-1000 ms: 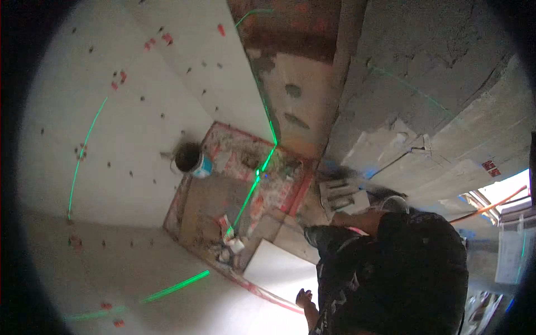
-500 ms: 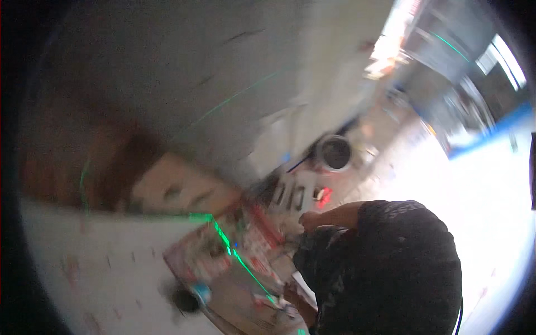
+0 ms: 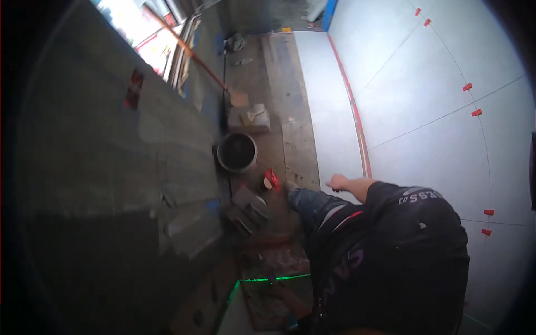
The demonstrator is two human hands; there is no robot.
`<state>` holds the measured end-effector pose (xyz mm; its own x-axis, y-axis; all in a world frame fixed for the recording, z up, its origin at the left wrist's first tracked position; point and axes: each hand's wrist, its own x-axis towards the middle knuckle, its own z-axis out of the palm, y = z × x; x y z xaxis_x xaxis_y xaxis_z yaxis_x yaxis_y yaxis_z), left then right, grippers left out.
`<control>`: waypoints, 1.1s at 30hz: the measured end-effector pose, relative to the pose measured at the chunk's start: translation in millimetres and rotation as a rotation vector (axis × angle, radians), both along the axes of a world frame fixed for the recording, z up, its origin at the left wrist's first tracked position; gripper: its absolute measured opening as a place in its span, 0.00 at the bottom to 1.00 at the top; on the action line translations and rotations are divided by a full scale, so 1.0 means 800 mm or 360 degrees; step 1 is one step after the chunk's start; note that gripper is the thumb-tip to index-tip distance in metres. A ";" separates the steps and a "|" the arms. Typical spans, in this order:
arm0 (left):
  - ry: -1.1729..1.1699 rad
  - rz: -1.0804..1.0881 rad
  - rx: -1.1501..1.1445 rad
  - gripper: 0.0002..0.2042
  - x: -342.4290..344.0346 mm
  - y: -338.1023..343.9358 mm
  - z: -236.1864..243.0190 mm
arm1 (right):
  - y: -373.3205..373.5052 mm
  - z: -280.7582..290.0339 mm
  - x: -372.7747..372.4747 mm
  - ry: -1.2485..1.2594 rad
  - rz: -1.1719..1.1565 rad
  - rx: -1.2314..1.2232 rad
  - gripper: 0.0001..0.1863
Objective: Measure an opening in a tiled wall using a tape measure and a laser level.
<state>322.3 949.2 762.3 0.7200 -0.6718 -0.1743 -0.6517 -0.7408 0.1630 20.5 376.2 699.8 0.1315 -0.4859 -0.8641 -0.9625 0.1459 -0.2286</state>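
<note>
My right hand [image 3: 338,183] reaches out from a dark sleeve, its fingers curled together. What they hold, if anything, I cannot make out. It is over the edge of a white panel strip, beside my jeans leg [image 3: 312,204]. Low in the view, in shadow, my left hand [image 3: 287,298] is over a reddish-edged box or board [image 3: 273,257] crossed by a bright green line [image 3: 259,280]. Its fingers are too dark and smeared to read. Nearest my shoe lies a red object [image 3: 272,178], with grey slotted blocks [image 3: 251,207] below it.
A bucket [image 3: 237,152] with dark contents stands by the grey wall [image 3: 139,167]. Beyond it, a brush [image 3: 254,114] lies on a grey block [image 3: 248,124], and a long-handled tool [image 3: 192,53] leans by the window. At right, large white tiles [image 3: 424,111] carry red wedges [image 3: 476,113].
The view has swung round, so the bucket and grey blocks now appear further left and the white tiles fill the right side. My right hand appears further up and right.
</note>
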 end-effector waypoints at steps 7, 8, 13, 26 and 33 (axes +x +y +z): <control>0.0998 0.0770 -0.0418 0.14 0.078 -0.206 0.022 | -0.055 -0.078 -0.096 0.0168 -0.0208 -0.0294 0.34; 0.1054 0.0967 -0.0516 0.13 0.121 -0.341 -0.023 | -0.112 -0.057 -0.062 0.0074 -0.0033 -0.0033 0.31; 0.1612 0.0923 -0.0434 0.18 0.098 -0.640 -0.051 | -0.334 0.011 -0.087 -0.0257 -0.0350 -0.0446 0.23; 0.1099 -0.0369 0.0048 0.23 0.110 -1.098 -0.079 | -0.672 0.017 -0.180 -0.0469 -0.1229 -0.0420 0.38; 0.1809 0.0200 -0.0269 0.19 0.125 -1.504 -0.096 | -0.716 -0.055 -0.277 0.0531 -0.0377 0.0401 0.16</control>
